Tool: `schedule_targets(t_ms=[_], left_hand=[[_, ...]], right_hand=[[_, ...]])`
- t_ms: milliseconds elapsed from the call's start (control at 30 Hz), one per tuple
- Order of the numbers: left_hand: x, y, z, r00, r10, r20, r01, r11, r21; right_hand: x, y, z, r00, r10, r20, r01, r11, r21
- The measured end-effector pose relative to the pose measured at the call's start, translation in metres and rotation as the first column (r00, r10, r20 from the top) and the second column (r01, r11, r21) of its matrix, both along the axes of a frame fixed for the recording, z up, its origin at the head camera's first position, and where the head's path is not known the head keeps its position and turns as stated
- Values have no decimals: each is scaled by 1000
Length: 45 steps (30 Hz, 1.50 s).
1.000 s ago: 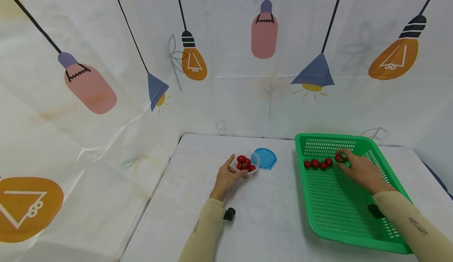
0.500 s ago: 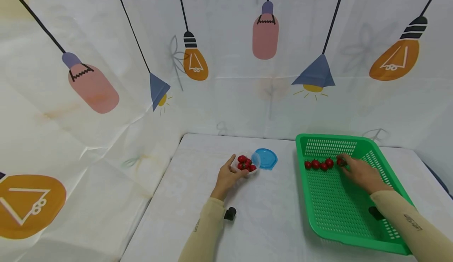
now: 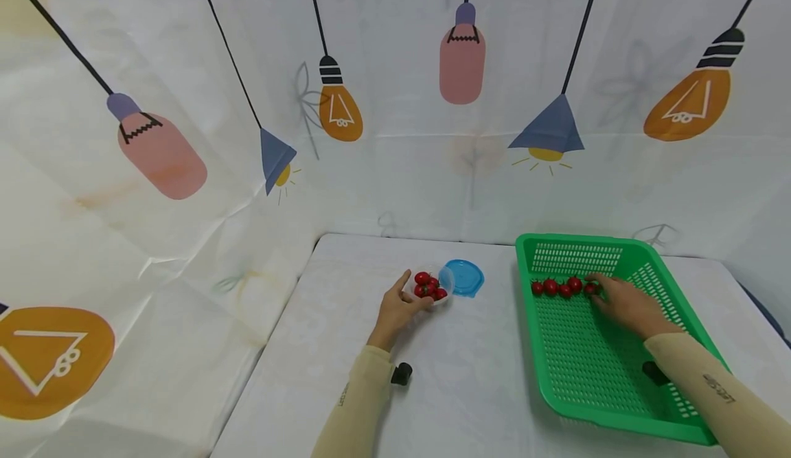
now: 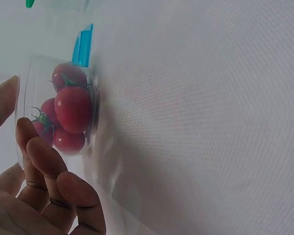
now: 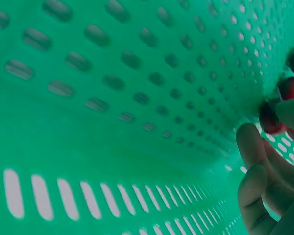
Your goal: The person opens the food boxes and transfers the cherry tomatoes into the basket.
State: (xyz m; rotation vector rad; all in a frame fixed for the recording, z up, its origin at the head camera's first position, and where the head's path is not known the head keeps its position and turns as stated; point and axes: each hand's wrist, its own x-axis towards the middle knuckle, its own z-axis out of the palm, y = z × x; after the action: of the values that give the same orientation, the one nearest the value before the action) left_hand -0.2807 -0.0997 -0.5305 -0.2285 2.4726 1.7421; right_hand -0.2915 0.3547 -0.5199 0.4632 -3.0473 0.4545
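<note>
Left hand (image 3: 394,312) gripping clear plastic tub (image 4: 33,84), round red tomatoes (image 4: 73,109) inside, right hand (image 3: 632,304) with fingers curled around another tomato (image 3: 590,289), in slotted green plastic basket (image 3: 593,375)

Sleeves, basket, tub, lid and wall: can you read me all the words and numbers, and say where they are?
Right sleeve: dark lettering, maybe starting "Le", too small and blurred to read surely.
Left sleeve: dark lettering, too small to read.
I see none on the green basket, clear tub, blue lid or wall's printed lamps.
</note>
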Motion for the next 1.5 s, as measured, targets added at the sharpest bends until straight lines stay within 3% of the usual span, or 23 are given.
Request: schedule_targets(t_ms=[400, 933, 1133, 1500], left_hand=[[0, -1, -3, 1000, 3, 8, -3, 1000, -5], [-2, -3, -3, 1000, -20, -18, 21, 999, 38], [-3, -2, -4, 999, -29, -25, 30, 999, 24], [-3, -5, -5, 999, -31, -34, 32, 999, 29]], right_hand=[[1, -21, 23, 1000, 12, -1, -12, 997, -79], [13, -113, 75, 993, 67, -98, -90, 962, -257], [6, -150, 72, 988, 73, -134, -109, 953, -283], [-1, -205, 66, 990, 119, -80, -137, 947, -290]])
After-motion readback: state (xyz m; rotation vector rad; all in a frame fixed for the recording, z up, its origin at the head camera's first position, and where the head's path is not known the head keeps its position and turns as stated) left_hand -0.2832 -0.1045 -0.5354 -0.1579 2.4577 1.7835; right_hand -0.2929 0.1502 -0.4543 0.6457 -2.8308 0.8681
